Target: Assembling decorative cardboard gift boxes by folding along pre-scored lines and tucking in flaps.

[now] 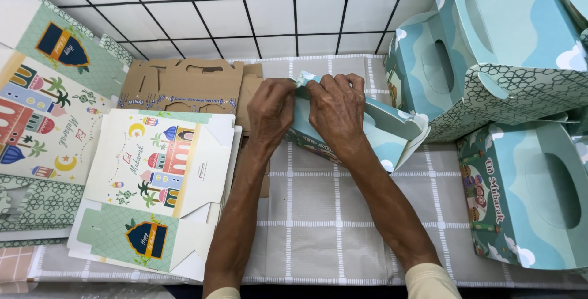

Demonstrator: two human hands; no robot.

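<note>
I am working at a table covered with a grey checked cloth, set against a white tiled wall. Both my hands are pressing on a half-formed teal card box lying on its side at the far middle of the cloth. My left hand is gripping the box's left end, fingers curled over the top edge. My right hand is clamping the same edge just beside it, fingertips nearly touching those of the left. The two hands are working close together, both closed on the card; I cannot tell exactly which flap each is pinching, since the fingers are hiding the fold.

The box is resting partly on the cloth and partly over a stack of flat brown cardboard blanks, which are lying just left of my left hand.

To my left, a pile of flat printed box blanks is sitting on the cloth, showing a cream panel with coloured buildings and palms and a pale green panel with a dark lantern-shaped emblem. A further, larger blank is lying beyond it at the left edge.

To my right, several assembled teal boxes with cut-out handles are standing stacked, with another finished box lying near my right forearm.
</note>
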